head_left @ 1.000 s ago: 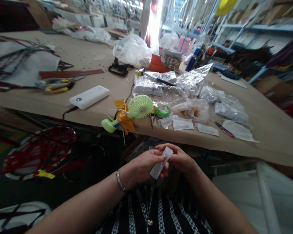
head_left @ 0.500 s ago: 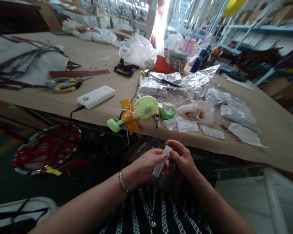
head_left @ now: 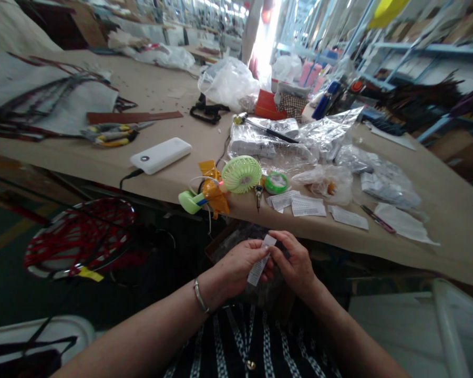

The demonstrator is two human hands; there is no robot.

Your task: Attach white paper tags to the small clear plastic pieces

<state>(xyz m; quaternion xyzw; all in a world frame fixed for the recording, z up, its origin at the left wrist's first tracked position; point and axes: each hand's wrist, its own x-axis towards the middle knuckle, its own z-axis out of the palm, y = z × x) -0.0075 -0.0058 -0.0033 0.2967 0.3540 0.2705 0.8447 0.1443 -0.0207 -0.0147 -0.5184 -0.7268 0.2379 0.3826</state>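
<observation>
A narrow white printed label (head_left: 257, 270) is pinched between the thumb and fingers of my left hand (head_left: 240, 265), tilted, above my lap. My right hand (head_left: 296, 261) meets it from the other side, its thumb and forefinger closed at the label's upper end. The right hand's other fingers are partly hidden. Just beyond, along the table's front edge, lie more printed labels (head_left: 308, 206), a loose label strip (head_left: 349, 217) and a green tape roll (head_left: 276, 182). Beside the roll is a small pointed metal tool (head_left: 258, 197).
A green fan (head_left: 241, 174) with orange tape stands at the table edge (head_left: 244, 214). Left of it are a white power bank (head_left: 161, 155) and pliers (head_left: 112, 135). Plastic bags (head_left: 323, 181) and a pink-handled cutter (head_left: 379, 219) lie to the right. A red-corded round frame (head_left: 79, 239) is below left.
My right thumb has come in against the label near my left thumb. The left hand keeps its hold. The whole view has shifted slightly.
</observation>
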